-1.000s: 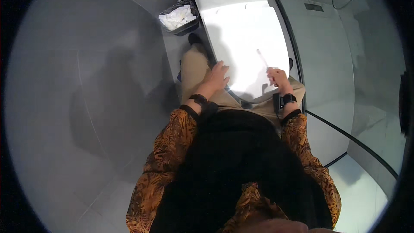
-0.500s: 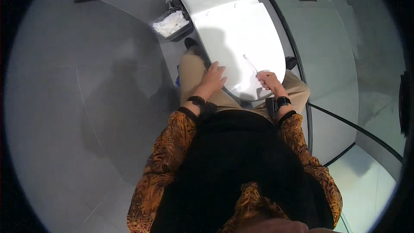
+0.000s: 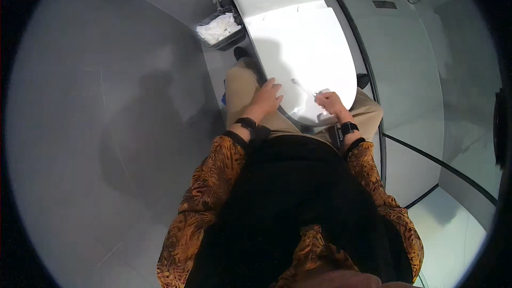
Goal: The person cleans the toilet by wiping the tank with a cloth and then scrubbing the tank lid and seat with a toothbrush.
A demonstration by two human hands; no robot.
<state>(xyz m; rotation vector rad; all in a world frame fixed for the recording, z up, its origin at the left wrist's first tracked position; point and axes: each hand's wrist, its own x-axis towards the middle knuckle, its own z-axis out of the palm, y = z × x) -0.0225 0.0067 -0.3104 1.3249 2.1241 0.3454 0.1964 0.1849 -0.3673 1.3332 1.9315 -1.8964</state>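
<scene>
A white toilet with its lid (image 3: 304, 42) down is straddled by my legs. Slim and pale, with a small head at its tip, what looks like a toothbrush (image 3: 303, 86) is gripped in my right hand (image 3: 330, 102). It slants up and left over the front of the lid; whether its head touches the surface I cannot tell. My left hand (image 3: 266, 97) rests at the lid's left front edge, fingers apart and holding nothing.
Left of the toilet stands a black bin (image 3: 230, 40) filled with crumpled white paper (image 3: 218, 28). A dark-framed glass shower screen (image 3: 362, 48) runs close along the right side. Grey tile floor (image 3: 64, 144) spreads out to the left.
My right hand has shifted slightly, and the toothbrush's head has swung left and nearer to me over the lid. The whole view has moved a little; my left hand keeps its place.
</scene>
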